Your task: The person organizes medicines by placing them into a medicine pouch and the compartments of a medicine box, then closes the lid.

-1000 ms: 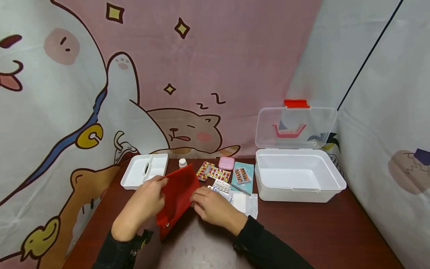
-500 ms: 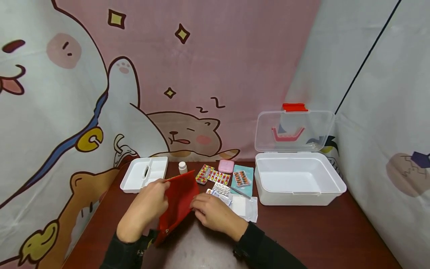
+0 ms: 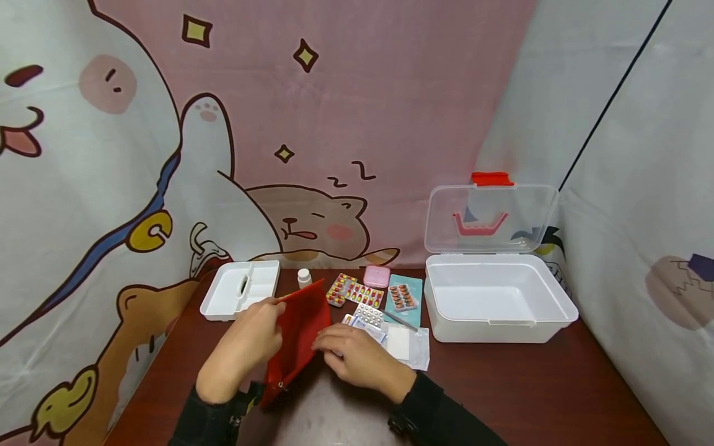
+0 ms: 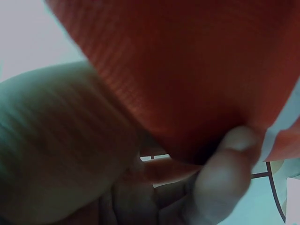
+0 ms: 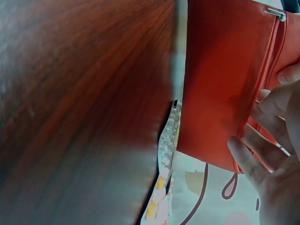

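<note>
A red zip pouch point(image 3: 301, 328) stands upright over the near middle of the table, partly between both hands. My left hand point(image 3: 252, 339) grips its upper left edge; in the left wrist view, thumb and fingers close on a corner of the red material. The right hand point(image 3: 359, 356) is at the pouch's right side. In the right wrist view, the fingers point(image 5: 248, 161) of that hand bend around the zip edge, and the metal zip pull point(image 5: 276, 13) shows at the other end. What is inside the pouch is hidden.
Behind the right hand lie capsule blister packs point(image 3: 365, 293), a white tablet blister point(image 3: 369, 314), a pink case point(image 3: 376, 276), a blue packet point(image 3: 409, 285) and a white gauze packet point(image 3: 398, 342). A white bottle point(image 3: 304, 277), a white tray point(image 3: 223, 288) and an open white box point(image 3: 502, 328) stand farther back.
The pouch's near end has swung slightly and its far top edge has dropped in the head view. The right hand has edged left along the pouch; the left hand keeps its grip.
</note>
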A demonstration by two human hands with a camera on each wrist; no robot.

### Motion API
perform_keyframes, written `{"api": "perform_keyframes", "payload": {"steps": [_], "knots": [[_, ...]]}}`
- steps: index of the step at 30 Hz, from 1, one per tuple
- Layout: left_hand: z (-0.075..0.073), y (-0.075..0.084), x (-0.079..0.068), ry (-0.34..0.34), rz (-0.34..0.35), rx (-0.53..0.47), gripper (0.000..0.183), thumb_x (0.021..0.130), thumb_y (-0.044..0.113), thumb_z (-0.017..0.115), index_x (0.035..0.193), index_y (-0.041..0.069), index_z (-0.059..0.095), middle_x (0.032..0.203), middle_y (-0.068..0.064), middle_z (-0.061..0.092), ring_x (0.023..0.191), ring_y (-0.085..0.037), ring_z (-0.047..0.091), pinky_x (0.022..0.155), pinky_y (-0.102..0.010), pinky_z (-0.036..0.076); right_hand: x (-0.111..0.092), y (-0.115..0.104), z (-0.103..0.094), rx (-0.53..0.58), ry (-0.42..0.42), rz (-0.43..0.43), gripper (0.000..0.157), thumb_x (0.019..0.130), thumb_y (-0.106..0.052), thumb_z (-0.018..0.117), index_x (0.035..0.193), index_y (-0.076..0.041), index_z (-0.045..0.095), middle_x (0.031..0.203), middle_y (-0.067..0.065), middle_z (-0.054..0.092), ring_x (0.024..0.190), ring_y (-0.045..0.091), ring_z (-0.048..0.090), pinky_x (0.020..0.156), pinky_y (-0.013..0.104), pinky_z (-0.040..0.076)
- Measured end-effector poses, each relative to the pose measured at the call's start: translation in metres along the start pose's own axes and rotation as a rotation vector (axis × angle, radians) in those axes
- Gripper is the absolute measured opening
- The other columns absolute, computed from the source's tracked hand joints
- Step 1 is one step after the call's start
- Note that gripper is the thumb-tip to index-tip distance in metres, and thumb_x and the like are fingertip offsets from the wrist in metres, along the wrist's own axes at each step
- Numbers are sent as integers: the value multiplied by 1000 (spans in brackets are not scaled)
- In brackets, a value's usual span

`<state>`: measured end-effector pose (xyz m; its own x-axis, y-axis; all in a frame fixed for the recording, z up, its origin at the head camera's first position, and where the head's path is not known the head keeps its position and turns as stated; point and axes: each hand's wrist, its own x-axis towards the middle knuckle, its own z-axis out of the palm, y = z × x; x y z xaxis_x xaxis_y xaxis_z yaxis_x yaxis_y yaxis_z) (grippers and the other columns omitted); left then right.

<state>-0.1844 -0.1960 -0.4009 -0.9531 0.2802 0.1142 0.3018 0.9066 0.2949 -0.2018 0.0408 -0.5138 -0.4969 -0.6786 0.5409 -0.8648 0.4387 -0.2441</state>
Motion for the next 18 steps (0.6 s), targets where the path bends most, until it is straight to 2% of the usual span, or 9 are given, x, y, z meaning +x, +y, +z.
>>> {"api": "perform_keyframes", "payload": {"steps": [10,18], "knots": [[-4,-2,-4,-18,-6,-18,39,92,-5,62,129,-6,76,131,-19,76,107,-34,76,91,-51,63,1,0,3,41,-4,12,23,101,-9,73,120,-17,82,124,-3,80,123,14,72,113,28,55],[-7,-4,-5,-19,-14,-32,36,92,-4,62,125,-5,77,122,-17,77,97,-28,72,86,-46,61,0,-1,4,16,-43,27,22,100,-11,73,118,-18,83,123,-3,81,122,14,73,113,29,55]]}}
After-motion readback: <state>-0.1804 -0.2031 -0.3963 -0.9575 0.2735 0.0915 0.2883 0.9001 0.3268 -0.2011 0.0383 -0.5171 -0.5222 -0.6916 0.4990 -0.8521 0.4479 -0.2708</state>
